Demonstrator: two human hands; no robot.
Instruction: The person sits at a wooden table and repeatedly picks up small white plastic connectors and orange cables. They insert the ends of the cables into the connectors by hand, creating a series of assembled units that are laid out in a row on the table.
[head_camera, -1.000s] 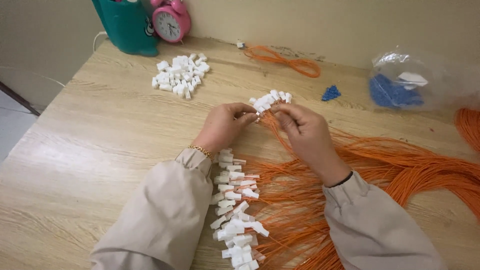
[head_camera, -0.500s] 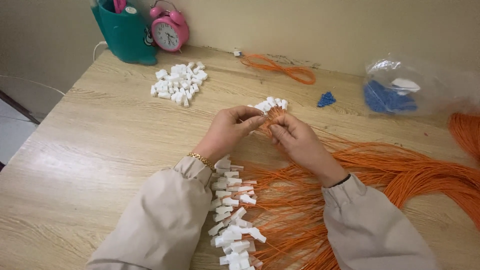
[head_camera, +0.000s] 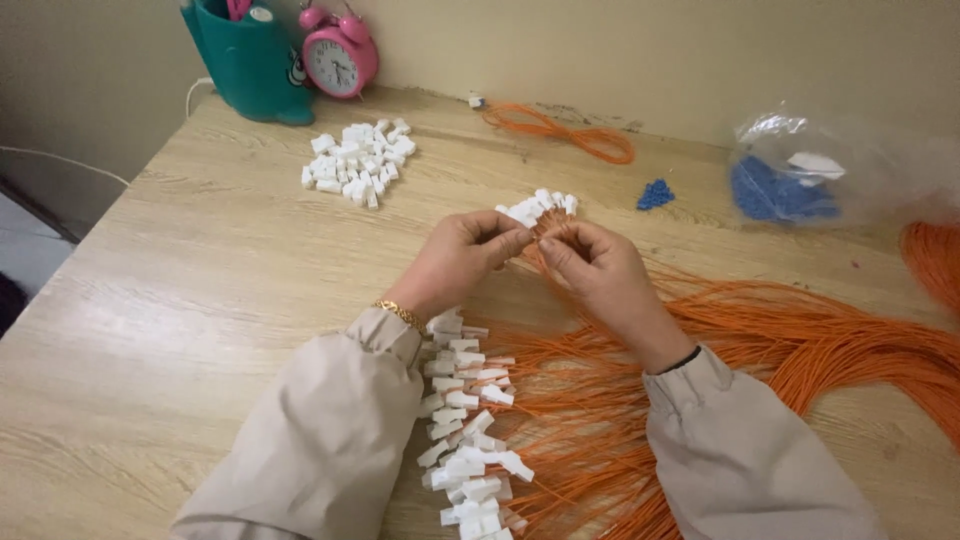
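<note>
At frame centre my left hand (head_camera: 462, 255) and right hand (head_camera: 597, 268) pinch orange wires (head_camera: 800, 340) bearing white connectors (head_camera: 538, 207), probably mid-fitting; next needs precise alignment.

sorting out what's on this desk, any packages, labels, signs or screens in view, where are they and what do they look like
Clear plastic bag: far right of the wooden table by the wall, crumpled and see-through, holding small blue pieces.
White label: inside or on that bag, a small pale slip.
Pink alarm clock: far left by the wall, round white dial face, beside a teal holder.
No signs or screens in view.
</note>
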